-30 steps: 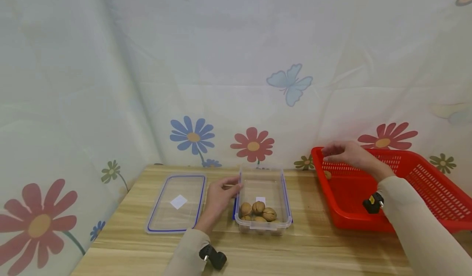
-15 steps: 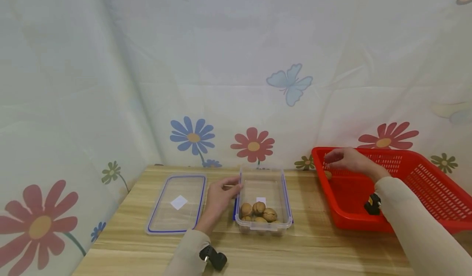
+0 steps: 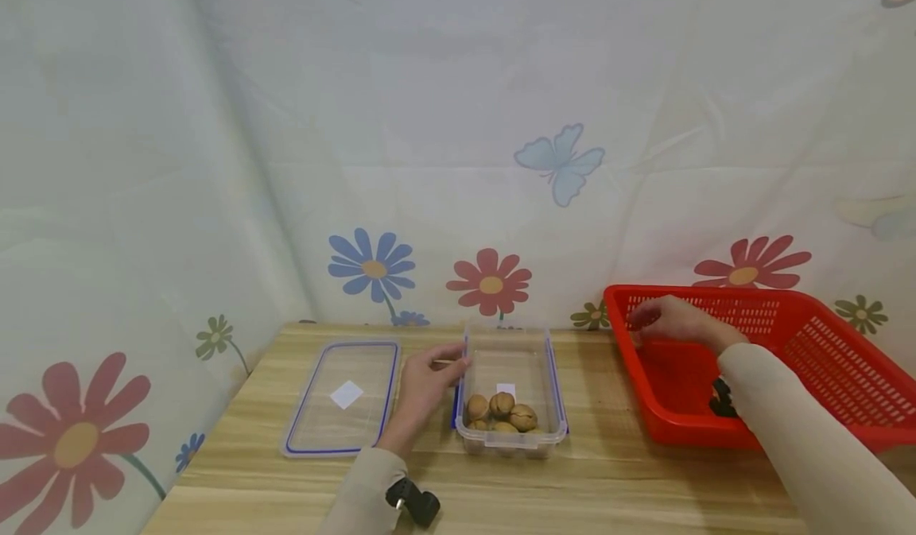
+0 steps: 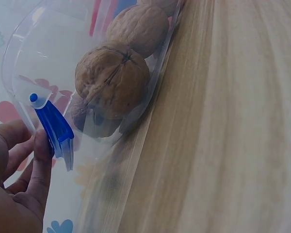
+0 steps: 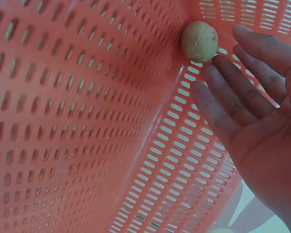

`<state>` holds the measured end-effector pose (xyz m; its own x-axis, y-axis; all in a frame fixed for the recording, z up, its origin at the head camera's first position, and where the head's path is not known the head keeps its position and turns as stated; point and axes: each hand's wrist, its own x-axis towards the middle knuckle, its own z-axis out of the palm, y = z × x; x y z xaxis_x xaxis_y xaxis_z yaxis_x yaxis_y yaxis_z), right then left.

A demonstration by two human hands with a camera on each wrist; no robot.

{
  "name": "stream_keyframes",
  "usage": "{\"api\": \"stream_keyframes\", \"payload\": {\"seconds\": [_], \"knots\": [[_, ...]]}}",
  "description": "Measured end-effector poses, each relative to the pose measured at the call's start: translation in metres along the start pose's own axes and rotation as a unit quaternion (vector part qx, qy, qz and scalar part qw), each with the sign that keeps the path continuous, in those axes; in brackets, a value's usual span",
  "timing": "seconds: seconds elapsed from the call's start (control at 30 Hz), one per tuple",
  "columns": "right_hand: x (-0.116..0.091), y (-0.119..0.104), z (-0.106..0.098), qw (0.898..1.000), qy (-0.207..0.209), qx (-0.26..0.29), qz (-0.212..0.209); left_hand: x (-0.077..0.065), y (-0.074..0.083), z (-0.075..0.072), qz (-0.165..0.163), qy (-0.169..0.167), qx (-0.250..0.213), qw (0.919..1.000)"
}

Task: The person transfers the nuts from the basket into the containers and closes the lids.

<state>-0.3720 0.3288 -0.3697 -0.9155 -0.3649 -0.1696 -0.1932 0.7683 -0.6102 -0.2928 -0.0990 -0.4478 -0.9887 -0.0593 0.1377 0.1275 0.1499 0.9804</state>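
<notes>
In the head view, a clear plastic food container (image 3: 510, 360) with several walnuts (image 3: 503, 404) in its near end stands on the table. My left hand (image 3: 427, 384) holds its left side, thumb and fingers at the blue latch (image 4: 56, 128) in the left wrist view. My right hand (image 3: 676, 320) reaches down inside the red plastic basket (image 3: 647, 396), near its far left corner. The right wrist view shows a single walnut (image 5: 200, 41) in that corner; spread fingers (image 5: 223, 92) are close beside it, not closed around it.
The container's clear lid (image 3: 343, 396), edged in blue, lies on the wooden table (image 3: 572, 487) to the left. A patterned curtain (image 3: 429, 122) hangs behind and to the left. The basket's perforated walls (image 5: 77, 107) surround my right hand.
My right hand has lowered from above the basket's far left rim into the basket, toward the walnut, which it now hides in the head view. My left hand and the container have stayed in place.
</notes>
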Motion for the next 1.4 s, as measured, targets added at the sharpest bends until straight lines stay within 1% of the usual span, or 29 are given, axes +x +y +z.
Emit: {"api": "stream_keyframes", "payload": {"seconds": [0.1, 0.23, 0.37, 0.47, 0.67, 0.87, 0.97, 1.17, 1.4], "knots": [[0.001, 0.001, 0.001, 1.0, -0.006, 0.002, 0.01, 0.001, -0.001, 0.0, 0.004, 0.0, -0.001, 1.0], [0.002, 0.001, 0.003, 1.0, -0.01, 0.008, 0.021, 0.0, 0.0, 0.001, 0.002, 0.0, -0.002, 1.0], [0.001, 0.002, 0.003, 0.999, -0.012, 0.001, 0.03, -0.001, 0.002, 0.0, -0.001, 0.0, -0.004, 1.0], [0.002, 0.003, 0.003, 0.999, -0.024, -0.012, 0.029, -0.002, 0.003, 0.0, 0.0, -0.001, -0.004, 1.0], [0.003, 0.005, 0.003, 0.997, -0.054, -0.021, 0.041, -0.002, 0.002, 0.0, 0.007, 0.0, -0.004, 1.0], [0.005, 0.007, 0.004, 0.996, -0.06, -0.03, 0.052, -0.001, 0.001, 0.0, 0.007, 0.002, 0.0, 1.0], [0.004, 0.007, 0.002, 0.996, -0.06, -0.03, 0.058, -0.002, 0.002, 0.0, 0.005, 0.002, -0.006, 1.0], [-0.005, 0.002, -0.004, 0.997, -0.043, -0.029, 0.056, -0.001, 0.001, 0.0, 0.005, 0.0, -0.012, 0.9999], [-0.014, -0.006, -0.013, 0.999, 0.0, -0.021, 0.033, -0.001, 0.001, -0.001, -0.001, -0.002, -0.004, 1.0]]}}
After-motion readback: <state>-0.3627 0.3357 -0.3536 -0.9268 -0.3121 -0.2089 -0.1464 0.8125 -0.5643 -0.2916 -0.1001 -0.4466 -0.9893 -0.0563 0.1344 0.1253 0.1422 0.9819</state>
